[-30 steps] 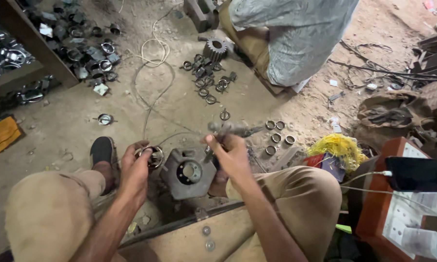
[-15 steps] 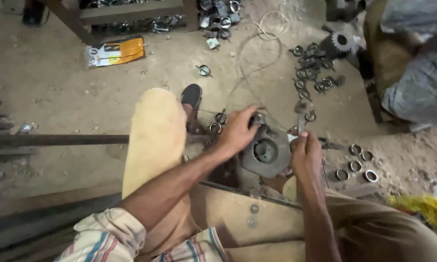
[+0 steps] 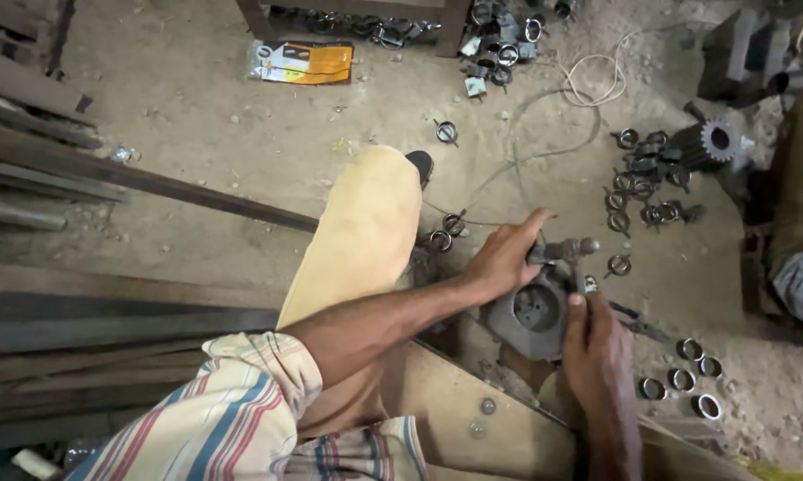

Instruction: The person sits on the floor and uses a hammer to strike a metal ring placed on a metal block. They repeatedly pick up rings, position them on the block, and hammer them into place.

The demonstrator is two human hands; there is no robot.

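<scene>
The grey housing (image 3: 533, 312) sits on the dirt floor (image 3: 205, 151) just past your knees, round bore facing up, with a short metal shaft (image 3: 569, 249) lying across its top edge. Your left hand (image 3: 504, 258) lies over the upper left of the housing, fingers curled down onto it and onto the near end of the shaft, gripping. Your right hand (image 3: 597, 343) comes up from below on the right side, fingers closed against the housing's rim, thumb pointing up toward the shaft. Two small rings (image 3: 446, 233) lie just left of your left hand, beside your tan trouser leg (image 3: 357, 240), and one ring (image 3: 619, 264) lies just right of the shaft. A thin wire (image 3: 544, 151) runs from there up the floor to a coil. Up and to the right is a scatter of more rings (image 3: 642, 178) next to a toothed gear (image 3: 717, 140); four rings (image 3: 682, 379) lie near your right wrist. Well apart at the top left, a flat rectangular packet (image 3: 301, 62), orange and yellow with a white end, lies on the floor by a wooden rack's leg (image 3: 254, 18). Long steel bars (image 3: 107, 174) run across the left.
</scene>
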